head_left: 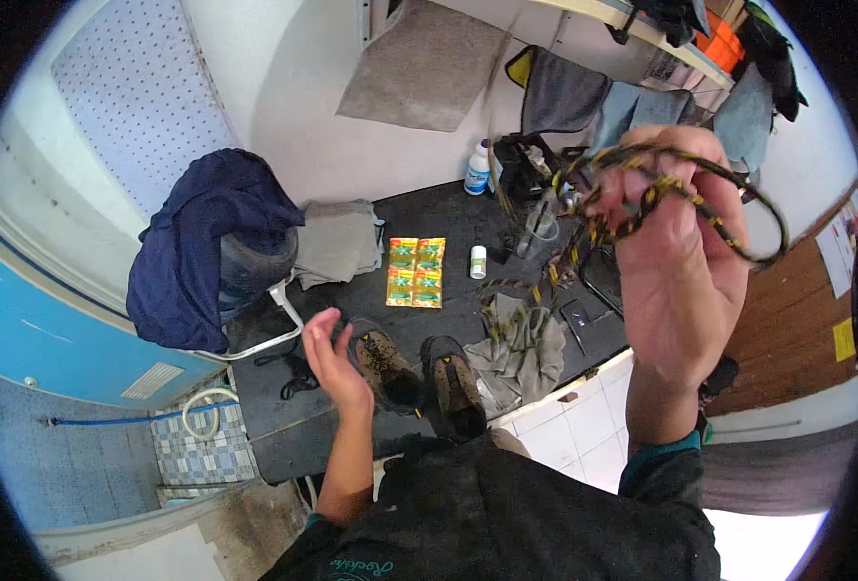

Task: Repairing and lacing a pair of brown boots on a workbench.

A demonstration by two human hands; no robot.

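Note:
My right hand (681, 257) is raised high at the right, close to the camera. Its fingers are curled round a bunched black-and-yellow shoelace (650, 201), whose loops hang out on both sides; blur hides some of the fingertips. Low at the left, my left hand (337, 373) holds nothing, with its fingers apart. Beside it stands a brown-and-black shoe (383, 358) on the dark table (342, 426). A second, matching shoe (452, 378) stands just to its right. A crumpled grey cloth (521, 349) lies right of the shoes.
Orange-and-green sachets (415, 272) and a small white bottle (478, 261) are mid-table. Behind them stand a blue-and-white bottle (477, 169) and a clear cup (542, 230). Folded grey cloths (339, 242) sit at the left, near a navy garment (192, 242) draped over a chair.

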